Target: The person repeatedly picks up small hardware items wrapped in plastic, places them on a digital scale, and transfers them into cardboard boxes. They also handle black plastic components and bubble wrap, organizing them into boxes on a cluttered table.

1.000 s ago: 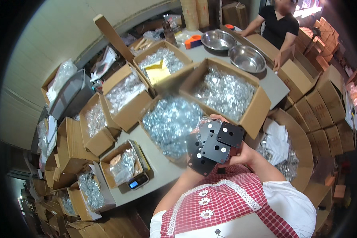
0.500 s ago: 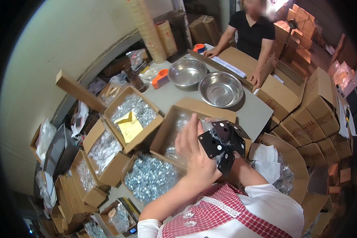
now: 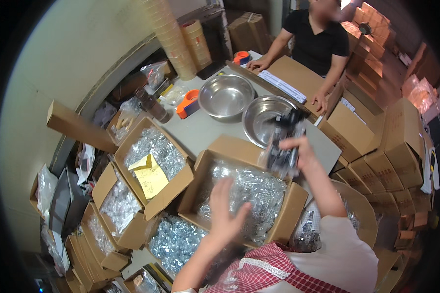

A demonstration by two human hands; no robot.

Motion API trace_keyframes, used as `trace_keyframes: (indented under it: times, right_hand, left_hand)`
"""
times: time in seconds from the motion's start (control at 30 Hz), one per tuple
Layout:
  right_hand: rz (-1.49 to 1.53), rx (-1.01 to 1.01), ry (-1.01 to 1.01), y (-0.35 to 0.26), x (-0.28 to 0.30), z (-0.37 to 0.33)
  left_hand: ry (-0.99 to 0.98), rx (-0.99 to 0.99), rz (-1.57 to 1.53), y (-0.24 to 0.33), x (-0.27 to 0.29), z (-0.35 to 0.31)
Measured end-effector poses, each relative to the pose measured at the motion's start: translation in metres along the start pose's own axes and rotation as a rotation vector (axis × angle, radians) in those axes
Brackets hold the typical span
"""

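Observation:
My right hand grips a bunch of black plates, smeared by motion, with some clear plastic about them. It holds them over the near right rim of a steel bowl. My left hand is empty, fingers spread, above an open cardboard box. Inside that box lie many small clear bags of metal hardware. Left of my left wrist is another box heaped with shiny bluish bagged parts.
A second steel bowl and an orange tape dispenser stand on the grey table. More boxes of bagged parts, one with a yellow note, line the left. Across the table, a person rests both hands by a flat carton.
My hands have moved apart. The right carried the black plates up and right toward the bowl; the left, now lower, is off them. The box of clear bags is more exposed.

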State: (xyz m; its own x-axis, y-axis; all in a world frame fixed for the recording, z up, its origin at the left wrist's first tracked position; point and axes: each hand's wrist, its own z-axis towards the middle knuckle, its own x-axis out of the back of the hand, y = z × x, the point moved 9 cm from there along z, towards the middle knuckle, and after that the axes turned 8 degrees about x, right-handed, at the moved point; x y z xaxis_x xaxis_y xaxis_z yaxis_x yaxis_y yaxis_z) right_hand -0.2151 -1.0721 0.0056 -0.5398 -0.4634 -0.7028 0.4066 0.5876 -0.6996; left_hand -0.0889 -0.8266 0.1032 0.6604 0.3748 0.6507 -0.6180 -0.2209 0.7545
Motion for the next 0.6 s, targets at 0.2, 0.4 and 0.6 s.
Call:
trace_keyframes:
  times: [0.2,0.4,0.6]
  right_hand:
    - [-0.431,-0.059,0.315,-0.023,0.119,0.121]
    - [-0.89,-0.092,0.28,-0.001,0.178,0.152]
    - [-1.269,0.131,0.076,-0.055,0.148,0.178]
  left_hand:
    - [0.172,0.233,-0.229,-0.07,0.062,-0.05]
    - [0.463,0.371,-0.368,-0.098,0.077,-0.144]
    - [0.708,0.299,-0.179,-0.071,0.099,-0.223]
